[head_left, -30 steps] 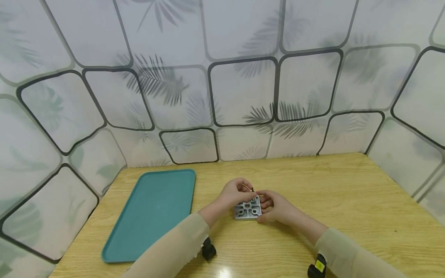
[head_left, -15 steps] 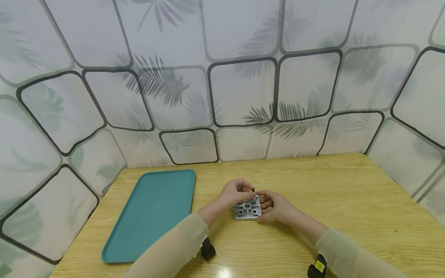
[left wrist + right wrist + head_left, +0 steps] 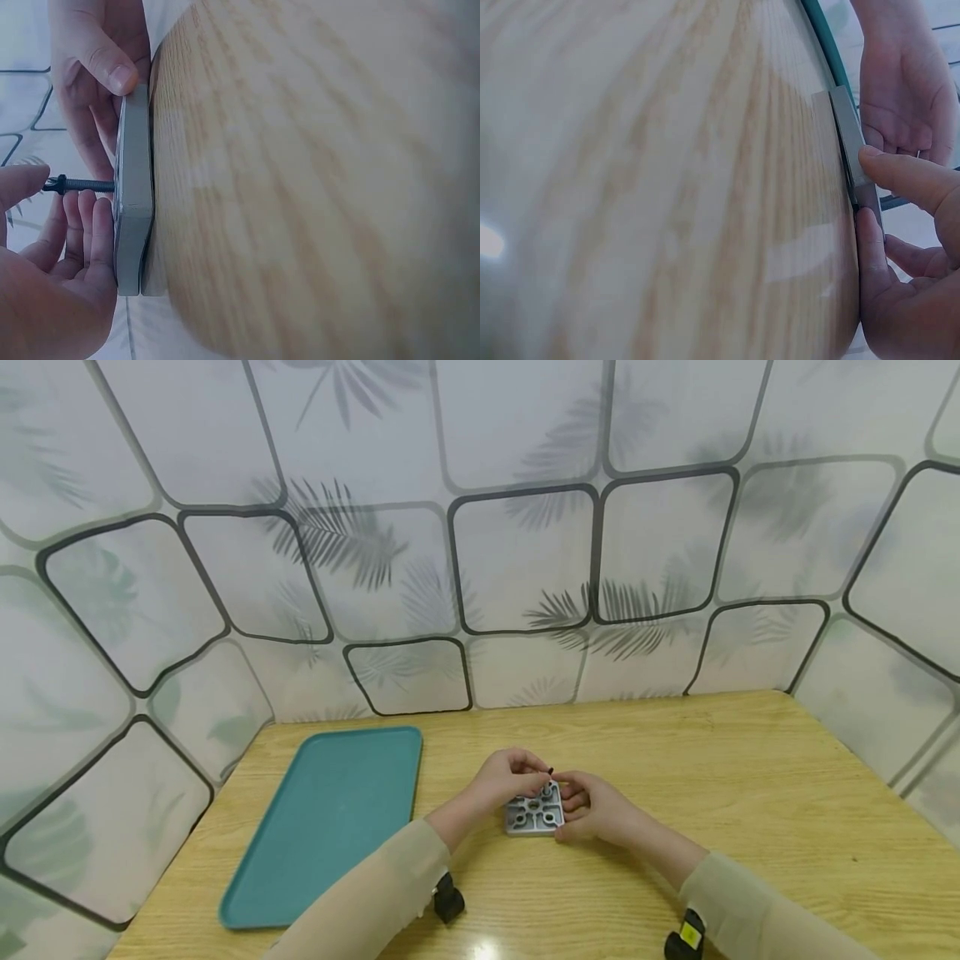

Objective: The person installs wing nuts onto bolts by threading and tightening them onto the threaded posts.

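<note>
A square grey metal plate (image 3: 534, 817) with round bosses and ribs lies flat on the wooden table. My left hand (image 3: 513, 777) is over its far side, pinching a dark bolt (image 3: 88, 185) between thumb and fingers. The bolt's threaded shank stands upright at the plate's face in the left wrist view, its end right at the surface. My right hand (image 3: 596, 810) holds the plate's right edge, with the thumb (image 3: 889, 171) on the side wall in the right wrist view. Fingers hide the plate's far left corner.
A teal tray (image 3: 337, 827) lies to the left of the plate on the table (image 3: 720, 777). A patterned cloth wall (image 3: 525, 560) stands behind and at both sides. Black wrist cameras (image 3: 448, 897) hang below the sleeves.
The dark end of the bolt showing above my left fingers shifts slightly right and tilts. My left fingers shift a little with it; the right hand and plate stay put.
</note>
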Action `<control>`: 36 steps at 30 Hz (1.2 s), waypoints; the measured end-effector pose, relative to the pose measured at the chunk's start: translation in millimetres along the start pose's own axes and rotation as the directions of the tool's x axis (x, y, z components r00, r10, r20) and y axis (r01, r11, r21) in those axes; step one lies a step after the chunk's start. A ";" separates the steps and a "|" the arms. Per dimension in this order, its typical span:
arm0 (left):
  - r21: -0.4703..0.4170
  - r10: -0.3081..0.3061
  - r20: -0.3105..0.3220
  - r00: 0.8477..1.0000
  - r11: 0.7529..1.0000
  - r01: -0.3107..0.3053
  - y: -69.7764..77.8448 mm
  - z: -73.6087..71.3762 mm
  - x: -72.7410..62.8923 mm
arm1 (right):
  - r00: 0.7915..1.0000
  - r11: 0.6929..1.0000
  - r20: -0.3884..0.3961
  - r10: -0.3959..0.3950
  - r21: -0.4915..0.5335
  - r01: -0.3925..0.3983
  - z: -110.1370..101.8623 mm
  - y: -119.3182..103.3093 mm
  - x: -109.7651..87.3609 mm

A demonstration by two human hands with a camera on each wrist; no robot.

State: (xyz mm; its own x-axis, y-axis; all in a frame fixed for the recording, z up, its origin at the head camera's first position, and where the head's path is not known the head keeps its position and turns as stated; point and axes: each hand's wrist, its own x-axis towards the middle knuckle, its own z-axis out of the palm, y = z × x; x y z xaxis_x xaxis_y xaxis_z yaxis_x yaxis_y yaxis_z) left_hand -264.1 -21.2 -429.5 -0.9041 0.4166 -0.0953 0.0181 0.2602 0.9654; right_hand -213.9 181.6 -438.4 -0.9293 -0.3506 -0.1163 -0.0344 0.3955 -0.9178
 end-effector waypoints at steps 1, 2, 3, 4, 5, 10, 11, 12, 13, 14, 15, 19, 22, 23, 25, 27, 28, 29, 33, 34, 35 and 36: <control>0.001 0.000 0.001 1.000 1.000 0.000 -0.1 -0.1 0.2 | 1.000 1.000 0.000 -0.002 -0.001 0.002 -0.1 0.0 0.0; 0.004 0.001 0.001 1.000 1.000 -0.001 -0.3 -0.2 0.3 | 1.000 1.000 0.000 -0.007 -0.003 0.007 -0.2 0.2 0.0; 0.009 0.003 0.000 1.000 1.000 -0.003 -0.3 -0.2 0.4 | 1.000 1.000 -0.001 -0.011 -0.005 0.011 -0.3 0.5 0.2; 0.015 0.004 0.000 1.000 1.000 -0.004 -0.6 -0.2 0.7 | 1.000 1.000 0.000 -0.017 -0.007 0.017 -0.5 1.0 0.4; 0.022 0.007 0.000 1.000 1.000 -0.007 -0.3 -0.2 0.5 | 1.000 1.000 0.000 -0.022 -0.009 0.022 -0.5 1.2 0.5; 0.045 0.013 -0.007 1.000 0.999 -0.013 -1.4 0.4 1.7 | 0.999 0.999 0.000 -0.033 -0.006 0.033 -0.2 2.0 1.2; 0.048 0.014 -0.009 1.000 0.999 -0.014 -1.6 0.4 1.9 | 0.999 0.999 0.000 -0.034 -0.006 0.034 -0.1 1.7 1.2; 0.049 0.013 -0.010 1.000 0.999 -0.013 -2.1 0.5 2.4 | 0.999 0.999 0.000 -0.034 -0.005 0.034 0.0 1.5 1.2; 0.050 0.014 -0.011 1.000 0.999 -0.013 -2.2 0.4 2.3 | 0.999 0.999 0.000 -0.033 -0.006 0.033 0.1 1.1 1.1; 0.051 0.013 -0.011 1.000 0.999 -0.013 -2.2 0.4 2.2 | 0.999 0.999 0.000 -0.033 -0.006 0.033 0.2 0.8 0.9; 0.053 0.013 -0.011 1.000 0.999 -0.013 -2.1 0.4 1.9 | 0.999 0.999 0.001 -0.032 -0.007 0.032 0.2 0.3 0.6; 0.047 0.004 -0.008 1.000 0.999 -0.004 -1.2 0.1 0.9 | 1.000 0.999 -0.001 -0.030 -0.011 0.030 0.1 -0.6 -0.2; 0.029 -0.001 -0.003 1.000 1.000 0.001 -0.2 0.1 0.3 | 1.000 1.000 -0.002 -0.025 -0.007 0.025 -0.1 -0.4 -0.5; 0.021 -0.003 -0.001 1.000 1.000 0.003 0.1 0.1 -0.1 | 1.000 1.000 -0.001 -0.023 -0.004 0.023 -0.2 -0.3 -0.6; 0.015 0.000 0.004 1.000 1.000 0.000 0.6 0.0 -0.6 | 1.000 1.000 0.001 -0.019 0.005 0.019 -0.4 -0.5 -1.1; 0.012 0.006 0.009 1.000 1.000 -0.006 0.6 -0.1 -0.5 | 1.000 1.000 0.002 -0.017 0.008 0.017 -0.5 -0.9 -1.6; 0.011 0.008 0.011 1.000 1.000 -0.008 0.8 -0.2 -0.4 | 1.000 1.000 0.002 -0.017 0.009 0.017 -0.5 -1.2 -1.8; 0.011 0.009 0.011 1.000 1.000 -0.009 0.9 -0.2 -0.3 | 1.000 1.000 0.002 -0.016 0.008 0.016 -0.5 -1.5 -2.0; 0.013 0.000 -0.001 1.000 1.000 0.000 0.4 -0.3 0.6 | 1.000 1.000 0.004 -0.022 -0.004 0.022 -0.7 -1.7 -1.6; 0.014 -0.007 -0.008 1.000 1.000 0.008 0.3 -0.3 0.5 | 1.000 1.000 0.006 -0.024 -0.006 0.024 -0.8 -1.6 -1.4; 0.013 -0.014 -0.017 1.000 1.000 0.014 0.2 -0.3 0.1 | 1.000 1.000 0.006 -0.025 -0.007 0.025 -0.9 -1.4 -1.3; 0.012 -0.020 -0.024 1.000 1.000 0.020 -0.2 -0.3 0.2 | 1.000 1.000 0.007 -0.025 -0.008 0.025 -0.9 -1.3 -1.2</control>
State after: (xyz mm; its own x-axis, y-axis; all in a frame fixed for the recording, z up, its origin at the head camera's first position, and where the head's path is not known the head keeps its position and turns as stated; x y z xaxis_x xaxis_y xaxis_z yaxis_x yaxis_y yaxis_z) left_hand -264.4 -21.4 -429.6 -0.9142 0.3903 -0.1088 0.0047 0.2787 0.9604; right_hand -213.1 182.3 -436.7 -0.9254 -0.3667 -0.0959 -0.0607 0.3932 -0.9175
